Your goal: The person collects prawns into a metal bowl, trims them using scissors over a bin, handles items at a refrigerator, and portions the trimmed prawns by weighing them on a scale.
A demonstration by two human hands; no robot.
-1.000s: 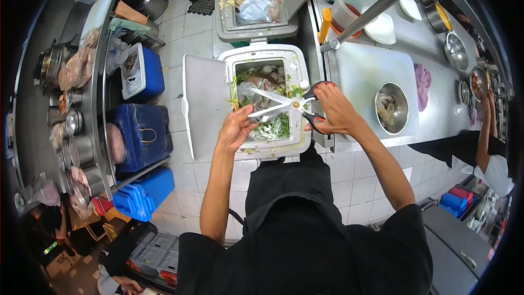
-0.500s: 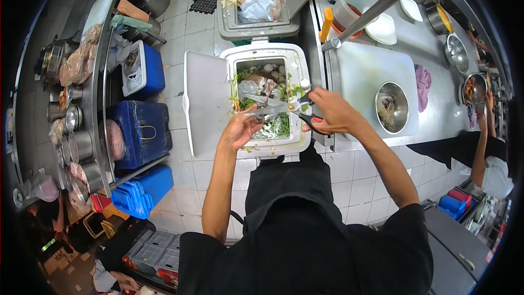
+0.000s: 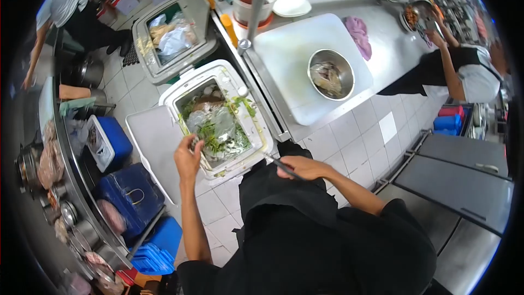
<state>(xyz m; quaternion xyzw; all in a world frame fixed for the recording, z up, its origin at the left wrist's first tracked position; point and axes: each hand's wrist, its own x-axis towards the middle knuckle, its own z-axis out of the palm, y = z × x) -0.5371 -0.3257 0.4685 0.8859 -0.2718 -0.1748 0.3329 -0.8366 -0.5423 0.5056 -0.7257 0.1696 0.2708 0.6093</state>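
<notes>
My right hand (image 3: 301, 167) is closed around the scissors (image 3: 288, 168), whose blades point toward the near right corner of the white bin (image 3: 256, 139). At the bin's near left side is my left hand (image 3: 188, 158), its fingers curled round something small and dark that I cannot make out. Inside the open bin lie leafy green scraps (image 3: 210, 131), clear plastic and brownish waste. The bin's lid (image 3: 155, 142) is swung out to the left. On the white cutting board (image 3: 289, 71) stands a steel bowl (image 3: 349, 79) with greyish, glistening pieces (image 3: 327, 76) in it.
Behind the white bin stands a second bin (image 3: 147, 68) with plastic bags. A purple cloth (image 3: 358, 38) and white trays (image 3: 291, 3) lie on the steel counter (image 3: 327, 0). Blue coolers (image 3: 131, 199) line the left shelf. One co-worker (image 3: 464, 68) works at right; another person (image 3: 71, 13) stands far left.
The view has turned. Both hands have moved apart and back toward my body; the scissors are no longer at the left hand's fingers and now point away low at the right.
</notes>
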